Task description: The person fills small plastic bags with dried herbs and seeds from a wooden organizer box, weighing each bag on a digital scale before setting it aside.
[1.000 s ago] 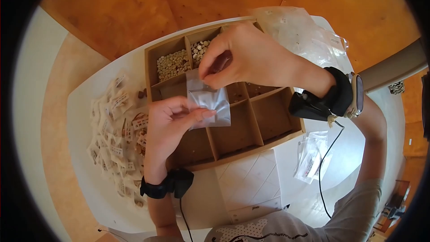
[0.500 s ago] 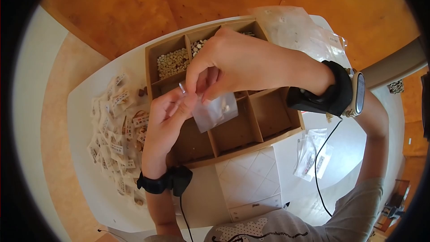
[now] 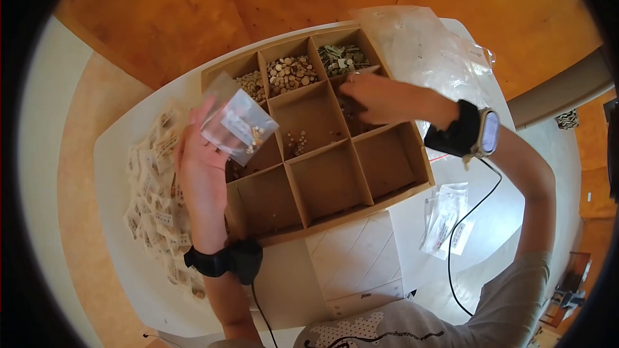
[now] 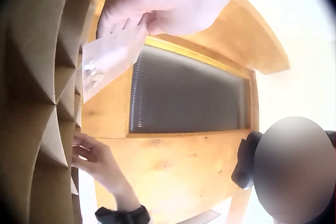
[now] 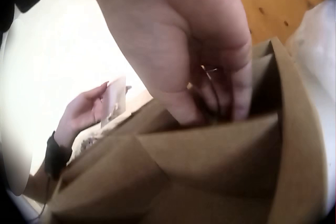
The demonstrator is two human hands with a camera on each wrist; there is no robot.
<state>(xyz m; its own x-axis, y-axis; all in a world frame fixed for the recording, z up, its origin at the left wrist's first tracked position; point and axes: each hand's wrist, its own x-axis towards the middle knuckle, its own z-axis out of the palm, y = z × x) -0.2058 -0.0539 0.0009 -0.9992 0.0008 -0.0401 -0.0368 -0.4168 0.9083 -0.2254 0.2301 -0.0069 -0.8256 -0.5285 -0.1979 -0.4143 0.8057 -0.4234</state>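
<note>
My left hand [image 3: 203, 161] holds a small clear plastic bag [image 3: 242, 122] by one side, above the left part of a divided cardboard box [image 3: 342, 215]. A white label and a few small pale pieces show in the bag. With fingers pointing down, my right hand [image 3: 387, 100] reaches into the box's middle-right compartment. In the right wrist view its fingertips are hidden behind a cardboard divider [image 5: 210, 142], so I cannot tell whether they pinch anything. The far compartments hold pale beans [image 3: 251, 85], round light slices [image 3: 290, 76] and green leafy pieces [image 3: 342, 59].
A heap of labelled, filled bags [image 3: 151, 193] covers the table's left side. A large clear plastic bag [image 3: 412, 38] lies at the far right, and several flat bags [image 3: 448, 219] at the near right. A black cable [image 3: 458, 232] hangs from the right wrist.
The hands were together at the bag; now they are apart. My left hand has turned palm up and carried the bag left. My right hand let go and moved right into the box.
</note>
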